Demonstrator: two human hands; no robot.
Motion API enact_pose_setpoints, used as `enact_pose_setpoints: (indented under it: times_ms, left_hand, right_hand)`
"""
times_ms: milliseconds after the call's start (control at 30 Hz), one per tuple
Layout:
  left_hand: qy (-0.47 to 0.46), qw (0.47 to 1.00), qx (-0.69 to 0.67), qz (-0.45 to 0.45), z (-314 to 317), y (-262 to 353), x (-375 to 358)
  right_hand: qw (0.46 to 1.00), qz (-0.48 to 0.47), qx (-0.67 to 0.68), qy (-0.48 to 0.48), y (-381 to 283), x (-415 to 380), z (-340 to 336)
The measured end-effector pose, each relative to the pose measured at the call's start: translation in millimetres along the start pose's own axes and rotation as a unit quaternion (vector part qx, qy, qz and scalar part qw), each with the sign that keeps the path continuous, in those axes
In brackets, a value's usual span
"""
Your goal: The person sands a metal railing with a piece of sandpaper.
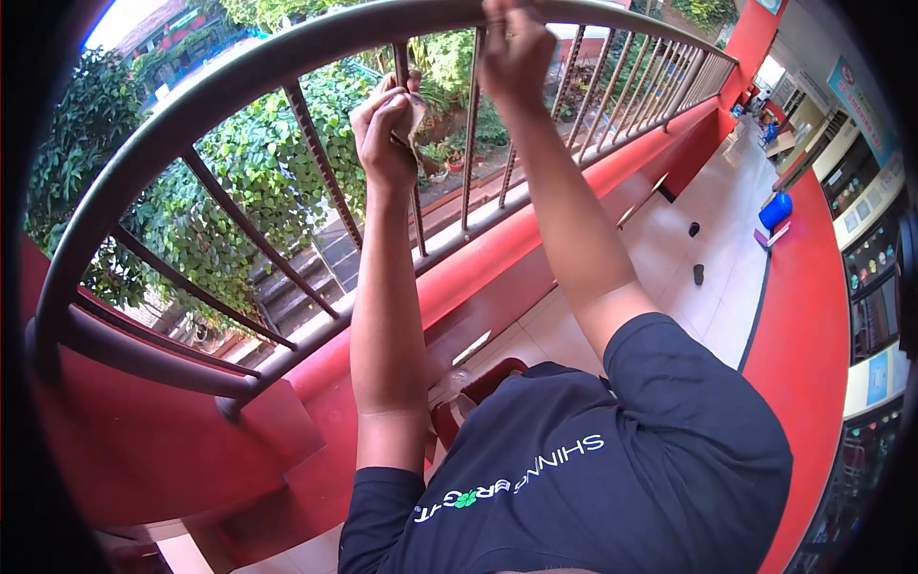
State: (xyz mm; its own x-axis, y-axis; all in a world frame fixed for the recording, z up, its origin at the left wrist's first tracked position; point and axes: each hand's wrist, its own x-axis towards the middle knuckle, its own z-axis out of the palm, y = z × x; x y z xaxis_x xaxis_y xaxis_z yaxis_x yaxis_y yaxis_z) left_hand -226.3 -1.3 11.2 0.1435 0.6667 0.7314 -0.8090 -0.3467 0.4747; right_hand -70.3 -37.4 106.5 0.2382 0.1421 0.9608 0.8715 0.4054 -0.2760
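A crumpled beige cloth point(413, 117) is held closed in the left hand point(384, 129), in the upper middle of the frame, and is pressed around a thin dark metal baluster point(411, 172) of the railing. The baluster's long axis runs nearly upright in the frame, from the curved grey metal handrail point(239, 72) above down to the lower rail point(287, 354), so the bare length of the bar lies below the cloth. The right hand point(516, 48) is seen higher, at the top centre, closed on the handrail itself, well apart from the cloth; the left hand is therefore the nearer one to the bar. Neighbouring balusters stand close on either side of the gripped one, and only narrow gaps are left between them. Below the railing a red painted ledge point(535, 249) runs diagonally across the frame. Green climbing foliage point(249, 163) and outdoor steps are seen through the bars, and a blue container point(776, 210) stands on the tiled floor at the right.
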Motion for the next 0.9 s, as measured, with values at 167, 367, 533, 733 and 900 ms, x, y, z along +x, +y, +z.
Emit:
enact_pose_setpoints:
  times_ms: [167, 367, 533, 733, 900]
  left_hand:
    - [-0.015, 0.999, 0.037, -0.006, 11, 13, -3]
    - [-0.012, 0.995, 0.088, 0.034, 1, 2, -3]
    - [0.048, 0.892, 0.393, 0.221, -8, -16, -14]
    - [-0.034, 0.965, 0.166, 0.199, 2, -11, -8]
    - [0.036, 0.901, 0.319, 0.293, 0, -14, -8]
  right_hand:
    - [0.986, -0.149, -0.001, -0.071, -69, 26, -16]
    - [0.960, 0.161, -0.099, -0.208, -10, 66, -35]
    - [0.975, -0.082, 0.110, -0.174, -131, 5, 4]
    - [0.997, -0.032, 0.012, -0.071, -67, 34, -5]
    - [0.956, -0.198, 0.205, -0.075, -137, 3, 23]
